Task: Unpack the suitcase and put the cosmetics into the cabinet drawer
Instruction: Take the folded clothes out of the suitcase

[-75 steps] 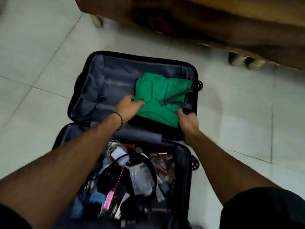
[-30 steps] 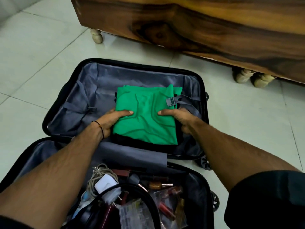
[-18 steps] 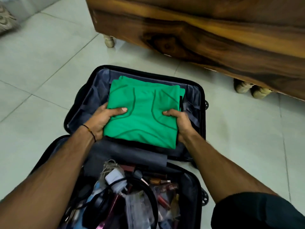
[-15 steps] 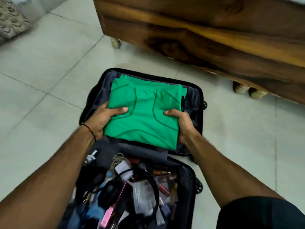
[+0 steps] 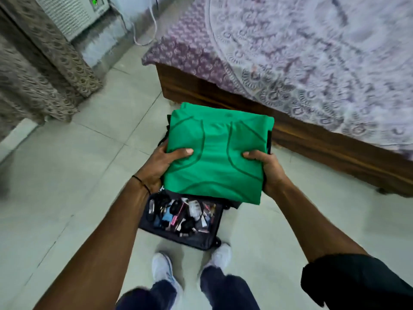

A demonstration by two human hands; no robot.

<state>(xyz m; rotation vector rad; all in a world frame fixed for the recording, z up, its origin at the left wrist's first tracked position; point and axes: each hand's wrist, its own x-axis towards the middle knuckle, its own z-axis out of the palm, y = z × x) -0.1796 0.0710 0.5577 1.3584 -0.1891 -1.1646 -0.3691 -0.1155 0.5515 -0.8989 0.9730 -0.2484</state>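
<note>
Far to the left of the suitcase (image 5: 196, 240) hangs a patterned curtain (image 5: 44, 70). Above the suitcase, on its left side, the left hand (image 5: 161, 166) grips one edge of the folded green clothes (image 5: 214, 157). Its thumb lies on top and the other fingers go under, out of sight. The clothes are held flat in the air over the far half of the suitcase. In the near half lie the cosmetics (image 5: 178, 214), a jumble of small things. On the right side, the right hand (image 5: 266, 168) grips the other edge the same way. To the right of the suitcase stands the bed (image 5: 290, 52).

This step looks like moving the clothes out of the way. It helps to keep both hands level so the pile does not flop open. The bed looks like a good flat spot for it. Then the cosmetics are easy to reach.

The clothes hide the far half of the suitcase, so I cannot tell if anything is left there. The small things are blurry, and I cannot tell makeup from cords. A dark strip (image 5: 269, 142) peeks out at the pile's right edge, and I cannot tell what it is. No cabinet drawer shows anywhere.
</note>
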